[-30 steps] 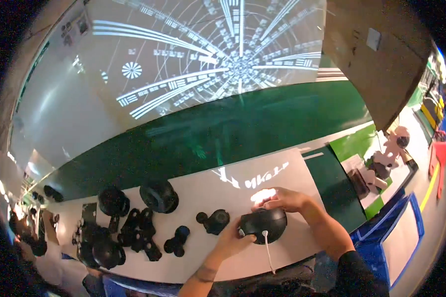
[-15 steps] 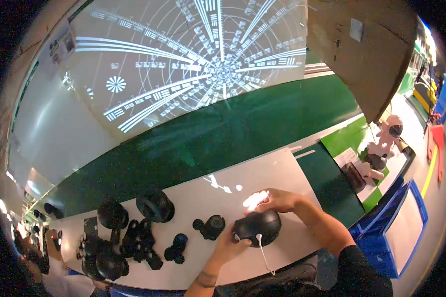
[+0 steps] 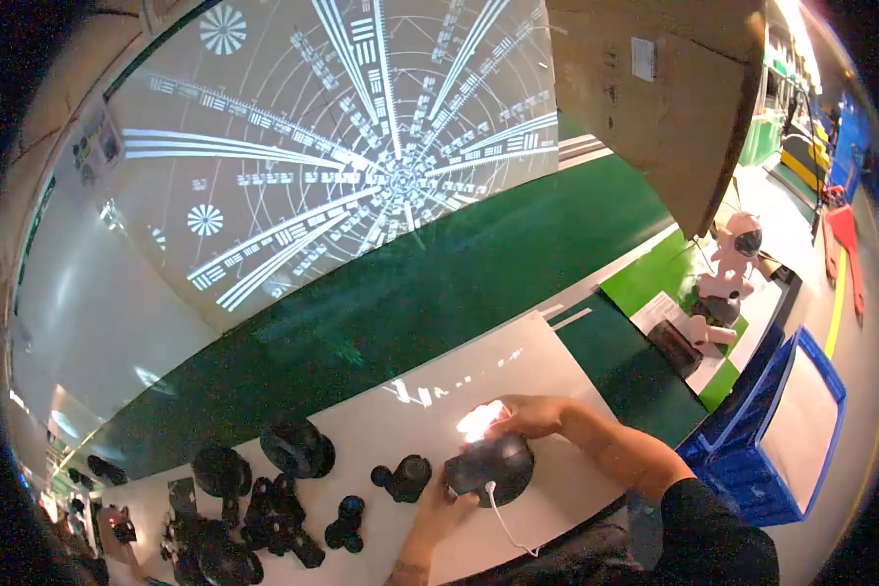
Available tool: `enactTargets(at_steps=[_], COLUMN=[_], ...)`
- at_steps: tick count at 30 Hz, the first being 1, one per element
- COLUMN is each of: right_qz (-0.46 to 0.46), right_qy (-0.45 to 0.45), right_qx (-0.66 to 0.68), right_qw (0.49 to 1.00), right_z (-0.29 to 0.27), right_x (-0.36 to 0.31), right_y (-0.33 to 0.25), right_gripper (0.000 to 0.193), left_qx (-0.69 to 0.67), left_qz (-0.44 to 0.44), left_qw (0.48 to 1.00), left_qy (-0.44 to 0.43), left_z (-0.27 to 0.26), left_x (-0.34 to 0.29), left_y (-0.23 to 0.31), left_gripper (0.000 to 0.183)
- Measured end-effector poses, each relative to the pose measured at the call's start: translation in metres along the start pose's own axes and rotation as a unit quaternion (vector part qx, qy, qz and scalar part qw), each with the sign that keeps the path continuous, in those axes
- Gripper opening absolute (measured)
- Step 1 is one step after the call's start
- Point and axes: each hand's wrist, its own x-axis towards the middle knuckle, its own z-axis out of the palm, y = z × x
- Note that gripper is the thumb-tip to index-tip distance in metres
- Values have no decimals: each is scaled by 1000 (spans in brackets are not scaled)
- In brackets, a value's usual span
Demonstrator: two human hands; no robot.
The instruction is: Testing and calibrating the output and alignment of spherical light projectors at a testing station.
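Note:
A black, rounded projector [image 3: 503, 473] with a white cable [image 3: 499, 515] plugged into its near side rests on the white tabletop [image 3: 581, 464]. My left hand [image 3: 443, 510] is closed around its left side, thumb toward the cable end. At the far side, the fingers of my right hand [image 3: 531, 414] curl around the brightly lit front end; glare hides exactly what the fingertips touch. A bright test pattern [image 3: 400, 181] of radiating lines and rings shows on the wall beyond. Small black round parts [image 3: 412, 479] lie just left of my left hand.
Several black round units [image 3: 298, 447] and black parts [image 3: 273, 518] crowd the table's left. A blue crate [image 3: 757, 444] stands at right, near a white astronaut figure [image 3: 737, 249] on a green-and-white sheet. A cardboard panel [image 3: 654, 107] hangs at upper right, and a green surface [image 3: 439, 273] lies beyond the table.
My view has shifted, so the wall pattern sits lower and further left. Both hands keep their hold on the projector. Bright light patches on the tabletop have changed shape.

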Motion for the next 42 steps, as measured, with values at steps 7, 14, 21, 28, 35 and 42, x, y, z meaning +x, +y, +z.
enactTargets(at_steps=[7,14,21,28,35,42], right_qz=[-50,-34,-58,-18,-38,-26], right_qy=[-38,-32,-88,-9,-82,-39], right_qx=[-96,-46,-38,-103,1,-64], right_qw=[993,998,994,995,996,997], right_z=[-20,-4,-23,-6,-35,-14], right_x=[15,4,13,3,9,8], right_y=[17,4,18,1,22,9], right_gripper=[51,51,51,55,55,50], left_qx=[-9,-35,-11,-13,-3,-32], left_qz=[9,18,14,-10,15,-15], left_qw=[1000,999,1000,1000,1000,999], left_qy=[-13,7,4,16,8,12], left_z=[0,3,5,2,11,3], left_x=[3,-2,7,0,16,5], left_y=[-10,-6,-9,-8,-10,-7], left_gripper=[63,65,58,58,59,60])
